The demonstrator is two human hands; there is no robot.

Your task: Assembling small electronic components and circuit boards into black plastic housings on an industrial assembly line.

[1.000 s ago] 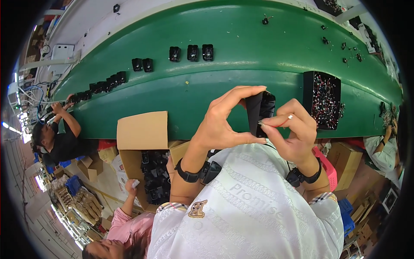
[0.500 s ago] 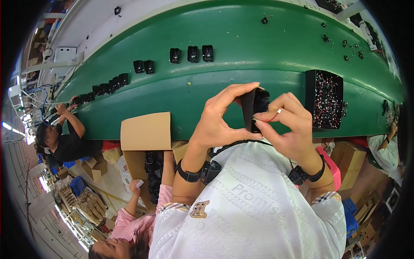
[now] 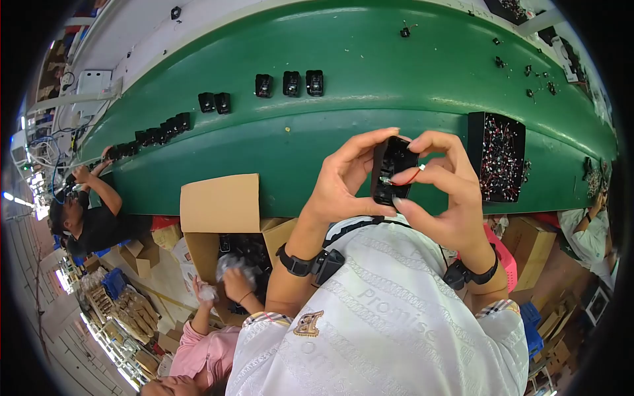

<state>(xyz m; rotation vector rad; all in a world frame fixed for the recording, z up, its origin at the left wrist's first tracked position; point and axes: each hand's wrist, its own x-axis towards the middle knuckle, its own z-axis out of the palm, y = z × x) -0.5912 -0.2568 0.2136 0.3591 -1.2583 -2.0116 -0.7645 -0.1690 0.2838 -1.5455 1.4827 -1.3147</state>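
Between the thumb and fingers of my left hand (image 3: 335,177) is a black plastic housing (image 3: 401,155), its open hollow side toward me. My right hand (image 3: 454,188) is bent over the same housing, its thumb at the lower end and a finger reaching inside. A small wired part with a red wire (image 3: 414,177) and a white connector (image 3: 422,167) sits at those fingertips. How far the part is seated in the housing is hidden by the fingers.
On the green bench (image 3: 317,142), a black box (image 3: 474,153) of wired parts stands right. Several black housings (image 3: 291,84) line up left. A pink-sleeved person (image 3: 198,353) reaches into a cardboard box (image 3: 220,201) beside me; another person (image 3: 99,218) works far left.
The housing has turned so its hollow side faces me. My right fingers have moved along it with the wired part. The neighbour's hands now hold a clear plastic bag over the cardboard box.
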